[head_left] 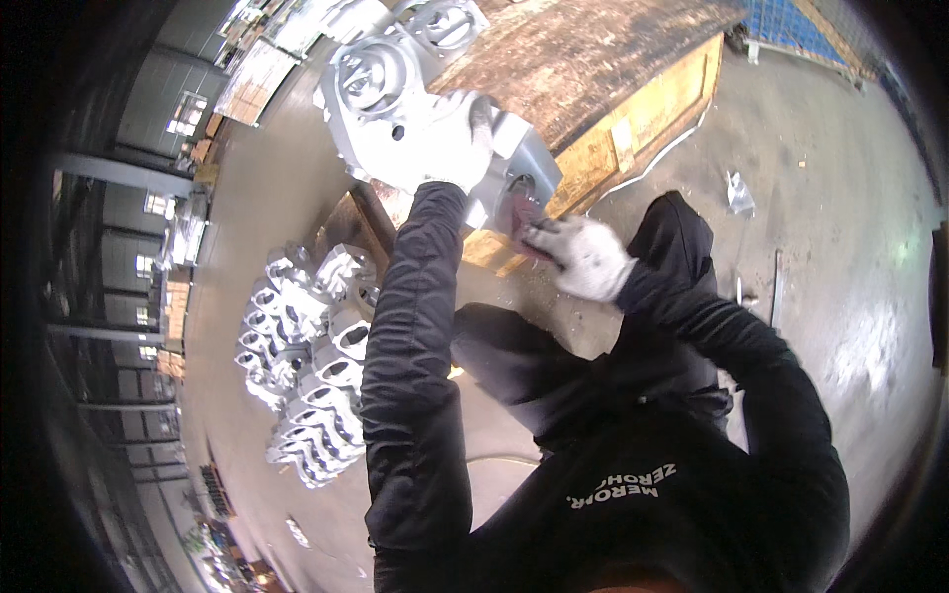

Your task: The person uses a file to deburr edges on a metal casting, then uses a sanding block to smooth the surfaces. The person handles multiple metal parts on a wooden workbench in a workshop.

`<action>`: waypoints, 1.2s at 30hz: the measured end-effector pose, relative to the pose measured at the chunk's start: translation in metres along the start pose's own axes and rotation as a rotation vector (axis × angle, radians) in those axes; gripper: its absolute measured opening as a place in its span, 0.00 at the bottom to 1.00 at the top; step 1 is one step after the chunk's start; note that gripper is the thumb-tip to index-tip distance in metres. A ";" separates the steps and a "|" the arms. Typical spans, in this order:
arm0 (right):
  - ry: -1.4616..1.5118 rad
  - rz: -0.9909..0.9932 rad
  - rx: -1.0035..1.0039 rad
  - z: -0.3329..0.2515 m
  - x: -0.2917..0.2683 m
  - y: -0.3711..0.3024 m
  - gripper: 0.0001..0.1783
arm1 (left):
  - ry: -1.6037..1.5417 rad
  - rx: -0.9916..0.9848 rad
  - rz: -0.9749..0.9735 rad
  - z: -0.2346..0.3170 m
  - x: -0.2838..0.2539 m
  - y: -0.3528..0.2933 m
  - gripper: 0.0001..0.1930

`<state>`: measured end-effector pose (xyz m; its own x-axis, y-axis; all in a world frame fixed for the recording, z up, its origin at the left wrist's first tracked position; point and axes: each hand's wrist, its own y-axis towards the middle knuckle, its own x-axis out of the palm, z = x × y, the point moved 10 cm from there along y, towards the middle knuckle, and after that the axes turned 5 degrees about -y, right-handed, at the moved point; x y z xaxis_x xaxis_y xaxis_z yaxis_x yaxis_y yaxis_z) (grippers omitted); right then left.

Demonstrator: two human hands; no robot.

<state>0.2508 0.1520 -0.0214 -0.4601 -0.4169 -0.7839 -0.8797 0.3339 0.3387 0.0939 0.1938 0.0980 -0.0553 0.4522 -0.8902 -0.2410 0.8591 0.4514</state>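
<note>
A large silver metal casting [529, 158] with round openings leans at the near edge of a wooden workbench. My left hand [457, 138], in a white glove, lies over the casting's bright middle with its fingers curled round an edge. Strong glare hides part of that glove's outline. At the casting's lower right end, my right hand [590, 259], in a soiled white glove, is closed on a dark red abrasive pad [524, 212]. The pad meets the casting's rim there. Its exact shape is blurred.
The wooden workbench [583, 59] has a stained top; another silver casting [445, 28] sits at its far left. Several castings [316, 361] stand stacked at left, low down. A plastic scrap [738, 193] and a thin bar [778, 287] lie on the floor at right.
</note>
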 end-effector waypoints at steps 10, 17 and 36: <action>-0.207 0.413 -0.287 -0.008 -0.186 0.117 0.30 | -0.269 0.120 0.808 -0.111 -0.134 0.023 0.21; -0.802 0.251 -0.556 -0.061 -0.094 0.282 0.18 | -0.364 -0.026 0.362 -0.162 -0.099 0.088 0.23; -0.693 0.103 -0.620 -0.057 -0.088 0.298 0.17 | -0.635 -0.114 0.402 -0.174 -0.086 0.080 0.30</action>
<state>0.0222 0.2406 0.1783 -0.5402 0.2530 -0.8026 -0.8377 -0.2528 0.4841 -0.0895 0.1817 0.1994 0.4004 0.8059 -0.4361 -0.4206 0.5844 0.6939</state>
